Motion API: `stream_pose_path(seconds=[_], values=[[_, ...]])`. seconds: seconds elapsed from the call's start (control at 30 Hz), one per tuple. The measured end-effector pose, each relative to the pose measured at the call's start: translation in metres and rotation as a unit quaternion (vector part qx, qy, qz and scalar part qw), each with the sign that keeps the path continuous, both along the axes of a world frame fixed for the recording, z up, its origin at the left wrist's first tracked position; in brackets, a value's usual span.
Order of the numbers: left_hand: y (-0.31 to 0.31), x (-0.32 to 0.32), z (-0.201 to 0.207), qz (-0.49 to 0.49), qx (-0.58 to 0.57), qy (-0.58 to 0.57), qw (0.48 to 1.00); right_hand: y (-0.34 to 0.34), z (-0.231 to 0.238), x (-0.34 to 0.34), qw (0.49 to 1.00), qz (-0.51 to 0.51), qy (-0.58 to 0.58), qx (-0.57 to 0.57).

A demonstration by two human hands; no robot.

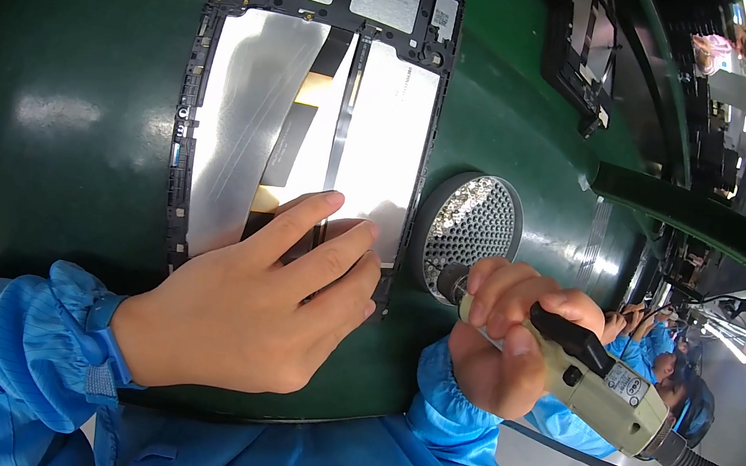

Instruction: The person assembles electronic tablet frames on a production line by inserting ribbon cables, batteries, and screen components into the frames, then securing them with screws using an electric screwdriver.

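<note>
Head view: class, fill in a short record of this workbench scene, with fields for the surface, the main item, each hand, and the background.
Surface: green bench
Main item: opened tablet, back cover off, silver panels showing
Left hand: flat on the tablet's lower part, fingers spread
Right hand: shut on electric screwdriver, its tip at a round perforated screw tray
Clothing: blue sleeves
Cable: runs from the screwdriver's rear
Background: other people in blue at right

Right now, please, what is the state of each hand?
Left hand: open, flat on the opened tablet.
Right hand: closed around the electric screwdriver, tip at the round screw tray.
</note>
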State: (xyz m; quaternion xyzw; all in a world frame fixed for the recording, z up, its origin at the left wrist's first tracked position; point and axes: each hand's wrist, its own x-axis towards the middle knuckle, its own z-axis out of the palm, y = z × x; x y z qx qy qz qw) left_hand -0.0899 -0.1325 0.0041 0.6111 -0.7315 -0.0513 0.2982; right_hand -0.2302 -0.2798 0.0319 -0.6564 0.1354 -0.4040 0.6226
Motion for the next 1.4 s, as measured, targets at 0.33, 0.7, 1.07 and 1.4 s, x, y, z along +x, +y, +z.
stream_pose_path(seconds=[0.33,0.7,1.07,1.4], values=[[0.015,0.016,0.004,-0.063,-0.009,0.004,0.998,0.010,0.028,-0.007,0.999,-0.008,-0.029,-0.020],[0.019,0.021,-0.002,-0.066,-0.027,0.056,0.996,0.055,0.031,0.017,0.993,0.112,0.023,-0.035],[0.018,0.020,0.001,-0.069,-0.021,0.063,0.995,0.054,0.027,0.017,0.992,0.119,0.034,-0.032],[0.014,0.024,0.005,-0.066,0.026,0.119,0.990,0.050,0.022,0.016,0.983,0.160,0.054,-0.069]])
